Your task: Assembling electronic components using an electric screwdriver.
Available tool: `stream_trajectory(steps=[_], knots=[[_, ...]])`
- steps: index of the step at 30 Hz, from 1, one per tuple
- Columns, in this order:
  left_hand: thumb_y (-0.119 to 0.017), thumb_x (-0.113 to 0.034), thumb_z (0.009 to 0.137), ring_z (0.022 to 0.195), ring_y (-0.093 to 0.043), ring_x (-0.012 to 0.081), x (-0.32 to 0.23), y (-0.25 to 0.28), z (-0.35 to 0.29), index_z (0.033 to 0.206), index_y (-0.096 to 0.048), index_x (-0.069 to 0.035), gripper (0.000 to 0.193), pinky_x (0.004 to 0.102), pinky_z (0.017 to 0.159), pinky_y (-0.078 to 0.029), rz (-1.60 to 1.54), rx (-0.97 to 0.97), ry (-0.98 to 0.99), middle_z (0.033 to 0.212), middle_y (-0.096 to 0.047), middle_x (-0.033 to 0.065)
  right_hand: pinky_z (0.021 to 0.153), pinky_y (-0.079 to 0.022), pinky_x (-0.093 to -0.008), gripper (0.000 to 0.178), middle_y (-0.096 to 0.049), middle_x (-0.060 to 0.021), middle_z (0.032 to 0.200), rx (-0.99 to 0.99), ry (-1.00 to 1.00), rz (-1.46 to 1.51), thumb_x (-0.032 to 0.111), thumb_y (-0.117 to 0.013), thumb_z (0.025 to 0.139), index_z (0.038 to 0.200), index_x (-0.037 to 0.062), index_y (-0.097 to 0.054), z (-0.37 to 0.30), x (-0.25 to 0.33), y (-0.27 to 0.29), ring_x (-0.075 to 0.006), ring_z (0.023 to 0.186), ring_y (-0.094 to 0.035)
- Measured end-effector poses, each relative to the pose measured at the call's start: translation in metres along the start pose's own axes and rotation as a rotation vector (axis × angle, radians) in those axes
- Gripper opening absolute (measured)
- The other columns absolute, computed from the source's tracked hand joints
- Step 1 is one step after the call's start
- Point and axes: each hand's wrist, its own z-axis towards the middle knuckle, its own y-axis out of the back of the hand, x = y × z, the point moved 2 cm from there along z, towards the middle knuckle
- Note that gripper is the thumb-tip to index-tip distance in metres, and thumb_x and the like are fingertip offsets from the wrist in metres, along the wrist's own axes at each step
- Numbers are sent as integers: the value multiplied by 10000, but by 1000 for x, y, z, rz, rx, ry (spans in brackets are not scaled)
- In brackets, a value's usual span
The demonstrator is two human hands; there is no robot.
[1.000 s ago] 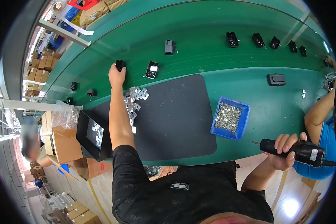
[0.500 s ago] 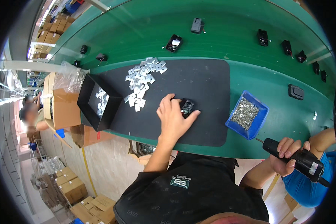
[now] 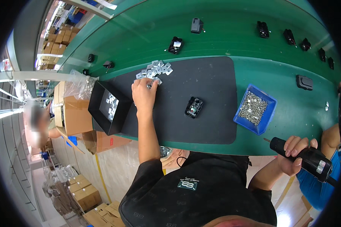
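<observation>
My left hand (image 3: 143,96) reaches into the pile of small silver metal plates (image 3: 159,69) on the black mat. Its thumb and fingertips are pinched together around a plate at the pile's near edge, partly hidden by the fingers. To the right of that hand, a small black plastic housing (image 3: 194,107) lies on the mat, its open side up with a green circuit board inside. Off the table's front right edge, my right hand (image 3: 291,153) grips a black electric screwdriver (image 3: 310,162), whose bit points left toward a blue bin of screws (image 3: 257,130).
A black box (image 3: 98,123) with more plates stands on the left, beside a cardboard carton (image 3: 77,115). Several black housings (image 3: 263,29) rest along the green strip behind the mat (image 3: 212,79). A grey-black case (image 3: 304,82) lies right. Someone in blue (image 3: 316,189) is close on the right.
My left hand has left the black housing and moved left and away from me to the metal plates. My right hand still holds the screwdriver. The view has shifted slightly.
</observation>
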Motion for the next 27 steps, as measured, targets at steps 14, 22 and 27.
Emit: stream_trajectory(steps=[14,22,27], knots=[[-729,-57,727,733,-625,236,-25,4,-21,847,-641,-10,156,311,660,-486,-459,145,4,806,-650,101,515,-395,-238,612,-481,-14,677,-25,3,-8,230,-671,787,1261,4,-357,2,-5,-8,-103,508,-454],[-735,-33,683,937,-575,259,-78,21,-27,814,-646,-48,160,350,757,-488,-610,467,-611,997,-601,69,540,-376,-236,636,-455,-13,686,33,3,12,221,-639,801,1306,-20,-336,1,-4,-7,-88,526,-425],[-726,-26,687,1022,-545,264,-81,17,-36,810,-651,-50,147,351,787,-488,-633,542,-608,1064,-583,72,536,-375,-236,617,-455,-14,681,35,2,12,216,-645,798,1285,-19,-347,1,-5,-12,-87,521,-424]])
